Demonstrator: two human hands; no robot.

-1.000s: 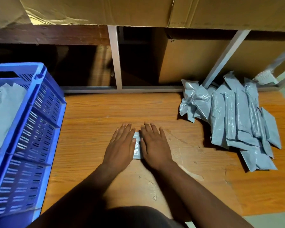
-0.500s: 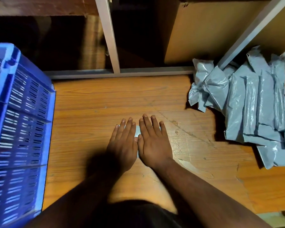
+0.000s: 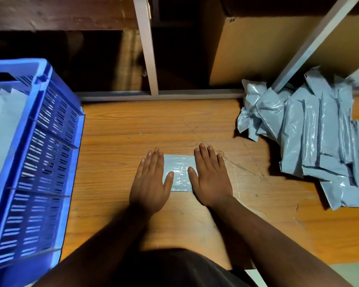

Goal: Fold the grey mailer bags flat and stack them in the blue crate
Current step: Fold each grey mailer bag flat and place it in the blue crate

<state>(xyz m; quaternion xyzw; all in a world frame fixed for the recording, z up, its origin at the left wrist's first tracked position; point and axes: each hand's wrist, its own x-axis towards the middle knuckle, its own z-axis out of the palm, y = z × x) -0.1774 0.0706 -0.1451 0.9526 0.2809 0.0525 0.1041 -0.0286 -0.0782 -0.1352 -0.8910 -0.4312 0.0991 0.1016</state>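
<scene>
While the blue crate (image 3: 39, 154) filled the left edge of the wooden tabletop (image 3: 133, 125), a strip of bare wood lay open between its slatted wall and the hands. Inside the crate, grey folded bags (image 3: 2, 131) lay stacked against its far-left side; how many could not be told. Beyond the tabletop's back edge ran a pale metal frame (image 3: 146, 48), with dark space and a cardboard box (image 3: 253, 52) behind it.

At the middle, the left hand (image 3: 150, 183) lay palm down with straight fingers, pressing the left end of a grey mailer bag (image 3: 179, 172) flat against the wood, gripping nothing. The bag sat as a small folded rectangle between the two hands, its centre showing. The right hand (image 3: 210, 177) lay likewise flat and released, fingers straight, pressing the bag's right end, thumb pointing inward over it.

To the right, past another open stretch of scratched wood, a loose pile of unfolded grey mailers (image 3: 311, 137) spread toward the right edge, leaning against a slanted frame bar (image 3: 311, 44).
</scene>
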